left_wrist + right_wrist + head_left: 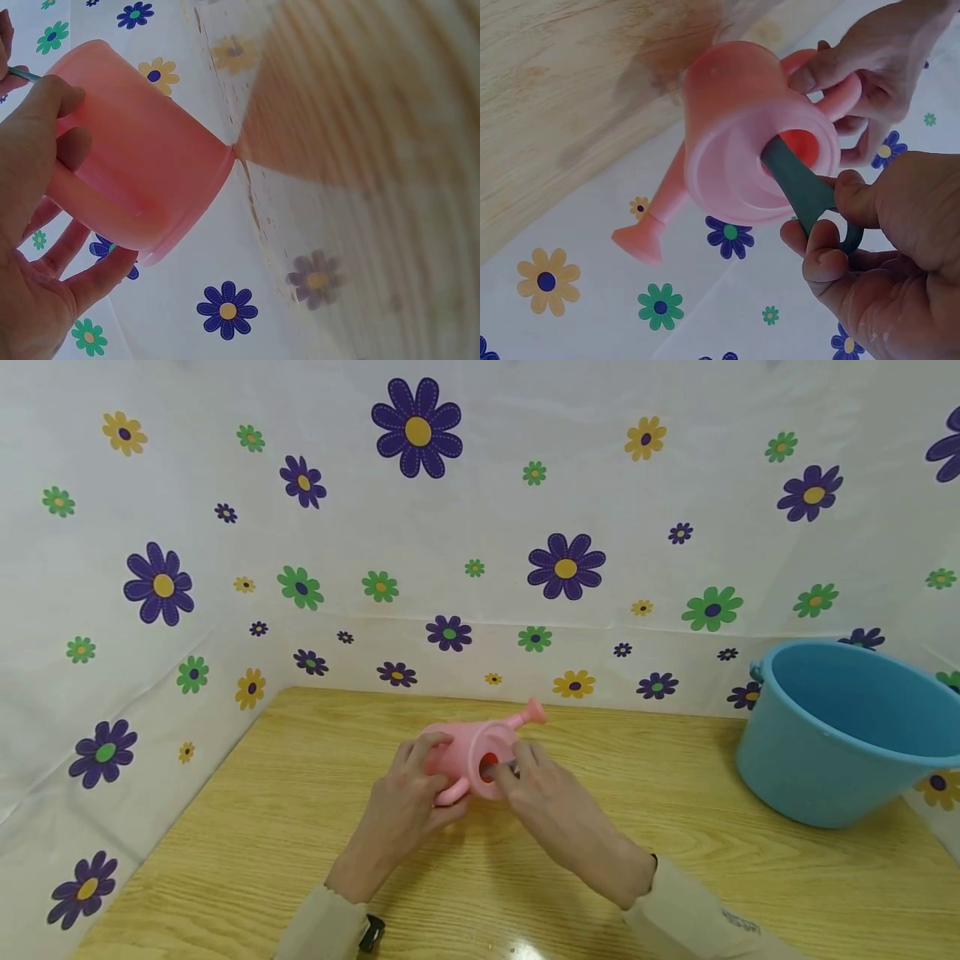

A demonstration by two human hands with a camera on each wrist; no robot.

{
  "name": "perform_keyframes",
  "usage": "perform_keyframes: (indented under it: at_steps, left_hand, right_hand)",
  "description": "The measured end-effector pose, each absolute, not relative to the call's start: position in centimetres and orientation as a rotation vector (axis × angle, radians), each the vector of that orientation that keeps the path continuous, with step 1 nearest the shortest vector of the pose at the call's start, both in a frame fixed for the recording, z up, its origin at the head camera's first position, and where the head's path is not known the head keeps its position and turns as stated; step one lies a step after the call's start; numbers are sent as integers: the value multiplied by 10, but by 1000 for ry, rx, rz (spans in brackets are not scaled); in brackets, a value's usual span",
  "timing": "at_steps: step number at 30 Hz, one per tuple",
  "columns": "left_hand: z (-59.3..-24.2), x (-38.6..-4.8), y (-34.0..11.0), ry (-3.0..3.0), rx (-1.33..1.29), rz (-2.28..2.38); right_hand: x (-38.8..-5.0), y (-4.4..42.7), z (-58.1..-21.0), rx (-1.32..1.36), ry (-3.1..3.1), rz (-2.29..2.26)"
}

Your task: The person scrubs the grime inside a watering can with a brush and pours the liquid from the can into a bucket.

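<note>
A pink watering can [460, 745] is tipped on its side over the wooden table, its opening turned toward my right hand. My left hand [401, 795] grips it by the curved handle, the thumb lying against the body in the left wrist view. My right hand [557, 808] pinches a dark green tool with a loop handle [799, 184]. This tool's far end is inside the can's opening, so its tip is hidden. Reddish colour shows within the opening. The can's spout [667, 199] points away from me, to the right in the head view.
A large blue bucket [817, 768] stands at the right of the wooden table [300, 860]. Behind and to the left hangs a white flower-print sheet [480, 510], meeting the table's back edge.
</note>
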State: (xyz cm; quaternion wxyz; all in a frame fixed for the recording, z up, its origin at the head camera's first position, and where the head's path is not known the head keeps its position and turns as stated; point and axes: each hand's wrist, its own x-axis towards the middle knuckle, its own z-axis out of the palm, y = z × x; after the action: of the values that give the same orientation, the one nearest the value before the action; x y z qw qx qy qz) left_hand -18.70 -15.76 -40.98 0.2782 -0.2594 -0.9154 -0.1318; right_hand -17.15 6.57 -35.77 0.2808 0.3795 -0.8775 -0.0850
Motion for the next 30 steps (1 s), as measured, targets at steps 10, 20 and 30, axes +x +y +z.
perform_keyframes:
  at_steps: [10, 20, 30]
  left_hand:
    - [-412, -187, -158, -2449, -703, -354]
    - [-412, -188, -158, -2438, -715, -336]
    - [-410, -188, -160, -2424, -722, -341]
  right_hand:
    - [-165, 70, -345, 1006, -2446, -88]
    - [-169, 74, -338, 1014, -2464, 102]
    - [-178, 78, -338, 1079, -2537, 242]
